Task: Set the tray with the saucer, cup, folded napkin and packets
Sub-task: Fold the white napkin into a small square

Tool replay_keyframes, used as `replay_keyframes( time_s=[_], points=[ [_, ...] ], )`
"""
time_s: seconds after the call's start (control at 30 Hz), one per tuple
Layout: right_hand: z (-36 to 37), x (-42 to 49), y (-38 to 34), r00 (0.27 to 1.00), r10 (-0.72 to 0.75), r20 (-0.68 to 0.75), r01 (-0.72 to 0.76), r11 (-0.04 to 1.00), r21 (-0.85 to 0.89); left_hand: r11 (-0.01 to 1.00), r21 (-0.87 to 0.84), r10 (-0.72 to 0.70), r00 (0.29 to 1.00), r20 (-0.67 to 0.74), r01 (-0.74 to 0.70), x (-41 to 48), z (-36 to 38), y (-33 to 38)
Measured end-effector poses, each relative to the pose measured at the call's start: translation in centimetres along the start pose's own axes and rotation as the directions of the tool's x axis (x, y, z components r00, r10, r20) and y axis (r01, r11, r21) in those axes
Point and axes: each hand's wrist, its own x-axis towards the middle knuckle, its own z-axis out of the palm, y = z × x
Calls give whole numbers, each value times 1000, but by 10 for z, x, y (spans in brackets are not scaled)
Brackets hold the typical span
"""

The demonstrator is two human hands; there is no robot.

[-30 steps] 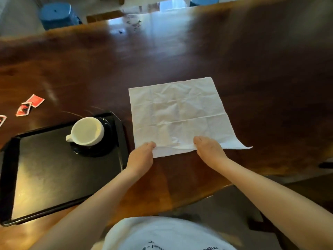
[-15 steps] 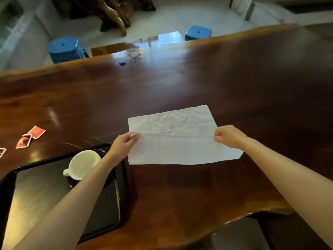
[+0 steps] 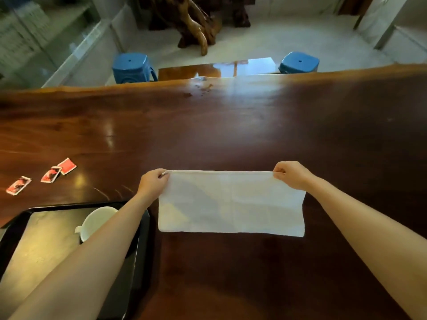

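A white napkin lies on the dark wooden table, folded in half into a wide rectangle. My left hand pinches its far left corner and my right hand pinches its far right corner. To the left sits a black tray with a white cup near its far right corner; my left forearm covers part of the cup and hides the saucer under it. Three red packets lie on the table beyond the tray.
Two blue stools stand past the table's far edge, with a carved wood root piece on the floor behind them. Bare table surface stretches ahead and to the right of the napkin.
Both hands carried the napkin's near edge over to the far edge, so the open square became a half-folded rectangle. The camera tilted up.
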Motion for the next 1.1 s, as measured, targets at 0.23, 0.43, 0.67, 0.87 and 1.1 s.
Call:
replay_keyframes(
  time_s=[0.23,0.43,0.67,0.87,1.1],
  points=[
    [22,45,12,998,56,-25,-57,997,-50,993,119,-25,1000,11,24,51,26,-2],
    [41,75,27,993,118,27,-115,989,-97,970,239,-44,998,36,34,88,49,-9],
    [56,107,40,991,120,57,-106,974,-198,888,453,14,989,145,-79,120,64,-19],
    [48,125,42,973,75,217,-8,955,-296,797,556,75,951,300,-238,137,64,-12],
    [48,122,38,945,129,299,-39,957,-288,774,545,-24,845,534,-323,135,52,-9]
  ],
)
